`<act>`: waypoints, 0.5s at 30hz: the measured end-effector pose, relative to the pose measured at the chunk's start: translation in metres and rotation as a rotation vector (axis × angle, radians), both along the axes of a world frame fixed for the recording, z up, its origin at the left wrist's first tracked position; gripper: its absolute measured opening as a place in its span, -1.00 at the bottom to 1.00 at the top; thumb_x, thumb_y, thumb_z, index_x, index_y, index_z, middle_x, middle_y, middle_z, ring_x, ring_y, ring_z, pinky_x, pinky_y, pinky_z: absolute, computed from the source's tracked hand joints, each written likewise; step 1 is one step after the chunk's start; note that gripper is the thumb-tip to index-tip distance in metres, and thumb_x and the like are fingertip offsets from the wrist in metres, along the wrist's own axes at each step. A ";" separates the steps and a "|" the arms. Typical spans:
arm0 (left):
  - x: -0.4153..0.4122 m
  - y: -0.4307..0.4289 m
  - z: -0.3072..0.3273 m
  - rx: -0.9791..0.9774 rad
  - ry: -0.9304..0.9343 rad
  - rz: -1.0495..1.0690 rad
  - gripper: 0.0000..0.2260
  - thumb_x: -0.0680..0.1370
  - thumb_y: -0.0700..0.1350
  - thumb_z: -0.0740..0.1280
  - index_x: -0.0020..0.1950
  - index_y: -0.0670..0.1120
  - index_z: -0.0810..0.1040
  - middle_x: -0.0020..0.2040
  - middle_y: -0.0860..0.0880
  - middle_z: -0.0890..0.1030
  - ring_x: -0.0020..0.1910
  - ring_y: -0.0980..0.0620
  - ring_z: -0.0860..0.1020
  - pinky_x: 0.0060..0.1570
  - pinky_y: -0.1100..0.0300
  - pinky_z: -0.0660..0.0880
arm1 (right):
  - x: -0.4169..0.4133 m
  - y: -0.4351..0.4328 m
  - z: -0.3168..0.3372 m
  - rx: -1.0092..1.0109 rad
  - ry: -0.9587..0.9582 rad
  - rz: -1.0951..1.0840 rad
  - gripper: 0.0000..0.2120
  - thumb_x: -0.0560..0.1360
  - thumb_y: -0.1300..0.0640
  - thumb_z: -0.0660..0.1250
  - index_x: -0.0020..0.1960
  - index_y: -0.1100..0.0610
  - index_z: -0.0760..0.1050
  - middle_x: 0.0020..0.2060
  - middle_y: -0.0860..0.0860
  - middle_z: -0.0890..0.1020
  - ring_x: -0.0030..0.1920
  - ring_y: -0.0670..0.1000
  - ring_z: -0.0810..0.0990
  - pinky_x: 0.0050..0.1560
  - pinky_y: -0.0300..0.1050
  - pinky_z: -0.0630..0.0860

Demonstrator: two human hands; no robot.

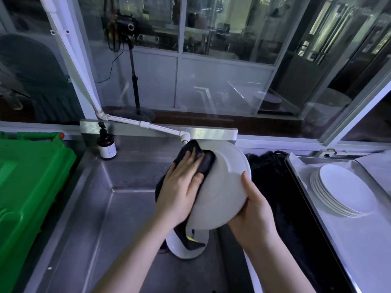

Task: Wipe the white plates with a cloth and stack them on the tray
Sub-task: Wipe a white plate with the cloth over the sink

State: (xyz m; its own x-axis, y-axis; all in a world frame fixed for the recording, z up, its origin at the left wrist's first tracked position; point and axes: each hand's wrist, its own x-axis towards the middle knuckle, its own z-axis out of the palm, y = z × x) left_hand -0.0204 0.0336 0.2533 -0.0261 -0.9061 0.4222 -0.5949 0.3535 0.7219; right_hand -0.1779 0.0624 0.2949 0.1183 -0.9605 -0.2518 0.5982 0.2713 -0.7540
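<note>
Left hand (179, 187) lies flat with fingers extended, pressing a dark cloth (206, 163) against the tilted plate (224, 187). Right hand (254, 210) grips that plate's lower rim, thumb on its back face. The plate stands on edge above a steel sink (118, 218), over another white plate (179, 249). A brown pump bottle (106, 144) stands at the sink's far left corner; its label is unreadable. More white plates (347, 191) sit stacked on the tray (338, 240) at the right edge of the surface (80, 187). Glass partitions (222, 39) close off the room behind.

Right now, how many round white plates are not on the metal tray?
2: a tilted plate in the right hand over the steel sink; a lower plate beneath it. Others may be hidden.
</note>
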 end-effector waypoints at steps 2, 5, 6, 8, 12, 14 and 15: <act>0.000 0.006 -0.004 0.009 0.050 0.020 -0.60 0.68 -0.14 0.16 0.53 0.00 0.31 0.56 0.05 0.22 0.55 0.25 0.04 0.52 -0.07 0.12 | -0.006 -0.003 0.004 -0.023 0.007 -0.026 -0.58 0.49 -0.12 0.30 0.12 0.15 0.71 0.15 0.18 0.69 0.15 0.13 0.68 0.11 0.03 0.65; -0.014 0.031 -0.011 -0.069 0.003 -0.067 -0.61 0.68 -0.05 0.09 0.52 0.03 0.29 0.56 0.05 0.23 0.57 0.16 0.09 0.54 -0.05 0.05 | -0.010 -0.007 0.011 -0.038 -0.013 -0.072 -0.52 0.47 -0.11 0.31 0.22 0.21 0.61 0.18 0.22 0.67 0.18 0.16 0.67 0.22 0.11 0.57; -0.020 0.039 -0.012 -0.102 -0.031 -0.113 -0.60 0.69 -0.03 0.06 0.54 0.03 0.28 0.57 0.05 0.23 0.57 0.11 0.11 0.54 -0.02 0.03 | -0.010 -0.007 0.011 -0.032 -0.028 -0.080 -0.51 0.48 -0.10 0.31 0.22 0.23 0.61 0.20 0.23 0.66 0.20 0.17 0.66 0.26 0.11 0.52; -0.031 0.044 -0.009 -0.142 -0.095 -0.176 -0.59 0.70 0.01 0.01 0.56 0.02 0.25 0.58 0.05 0.23 0.58 0.09 0.11 0.54 0.04 0.00 | -0.009 -0.006 0.008 -0.025 -0.040 -0.066 -0.54 0.55 -0.09 0.24 0.20 0.24 0.65 0.22 0.24 0.64 0.24 0.16 0.64 0.27 0.08 0.55; -0.031 0.017 0.008 -0.070 -0.110 -0.146 -0.60 0.69 0.01 0.03 0.54 0.07 0.12 0.57 0.07 0.18 0.57 0.15 0.06 0.55 0.03 0.02 | -0.005 0.008 -0.005 0.012 -0.043 -0.023 -0.58 0.65 -0.07 0.12 0.20 0.13 0.67 0.23 0.17 0.65 0.26 0.11 0.62 0.31 0.06 0.53; -0.022 0.002 0.010 0.008 -0.086 -0.132 -0.58 0.69 -0.09 0.13 0.52 0.07 0.09 0.57 0.05 0.17 0.58 0.11 0.05 0.54 -0.04 0.04 | -0.006 0.014 -0.004 0.012 -0.031 -0.024 -0.60 0.62 -0.08 0.17 0.15 0.11 0.69 0.21 0.18 0.66 0.23 0.13 0.65 0.31 0.09 0.52; -0.019 -0.002 0.008 0.011 -0.079 -0.118 -0.56 0.68 -0.14 0.17 0.53 0.04 0.13 0.57 0.02 0.18 0.58 0.07 0.07 0.53 -0.06 0.07 | -0.009 0.017 -0.003 0.007 -0.024 -0.033 -0.61 0.60 -0.08 0.20 0.14 0.12 0.70 0.21 0.19 0.66 0.22 0.14 0.65 0.32 0.11 0.50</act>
State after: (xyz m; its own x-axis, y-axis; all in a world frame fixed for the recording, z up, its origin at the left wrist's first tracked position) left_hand -0.0396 0.0318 0.2608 -0.1653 -0.8993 0.4050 -0.6052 0.4167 0.6783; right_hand -0.1869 0.0793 0.2919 0.0929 -0.9621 -0.2564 0.6249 0.2568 -0.7373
